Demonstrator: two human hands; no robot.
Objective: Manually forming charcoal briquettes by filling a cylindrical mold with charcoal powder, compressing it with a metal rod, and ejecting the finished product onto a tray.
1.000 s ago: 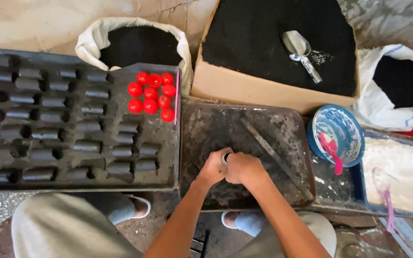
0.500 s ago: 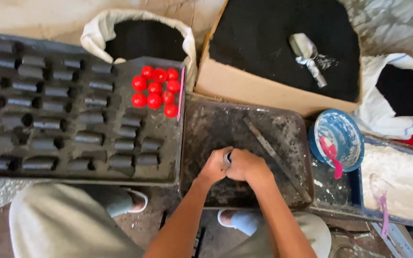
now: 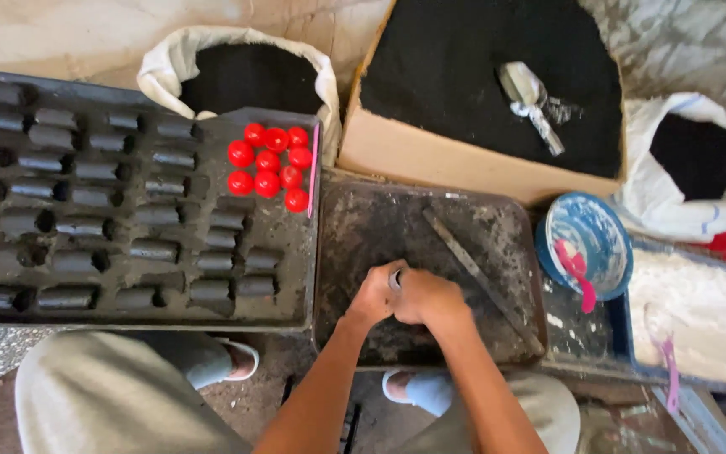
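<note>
A small dark cylindrical tube [image 3: 395,278] is pinched between the left hand [image 3: 373,296] and the right hand [image 3: 427,297] near the front edge of the dirty black metal tray [image 3: 355,219].

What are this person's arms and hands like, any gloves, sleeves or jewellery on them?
Both arms are bare from the bottom edge of the picture up to the wrist, no sleeve in sight. The left hand and right hand wear no gloves. No watch, bracelet or ring shows. Grey trousers cover the knees below.
</note>
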